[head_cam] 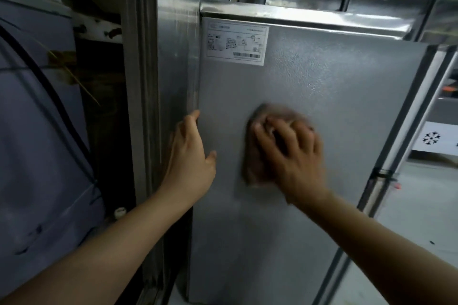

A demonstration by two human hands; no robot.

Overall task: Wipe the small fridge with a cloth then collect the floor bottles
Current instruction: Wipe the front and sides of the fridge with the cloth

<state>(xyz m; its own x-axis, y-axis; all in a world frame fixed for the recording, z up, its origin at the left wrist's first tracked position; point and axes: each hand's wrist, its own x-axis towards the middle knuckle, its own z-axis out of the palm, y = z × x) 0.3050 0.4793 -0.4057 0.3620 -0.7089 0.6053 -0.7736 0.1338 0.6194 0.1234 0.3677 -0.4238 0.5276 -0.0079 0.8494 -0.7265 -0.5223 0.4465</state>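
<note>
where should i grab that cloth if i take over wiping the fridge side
Come at the cloth from the front, palm flat over its bunched middle, fingers spread as the right hand does. It lies pressed against the upright fridge panel, so likely only pressure holds it there.

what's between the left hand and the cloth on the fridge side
Head view: only bare grey textured fridge panel between the left hand and the pinkish cloth.

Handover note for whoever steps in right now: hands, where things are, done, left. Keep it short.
Left hand: open, fingers on the left edge of the fridge side panel, steadying.
Right hand: presses the pink cloth flat on mid panel, blurred.
Label sticker sits at the panel's top left.
Done: wiping under way; extent cannot be told.
Left: finish the fridge, then collect the floor bottles, none in view.
</note>
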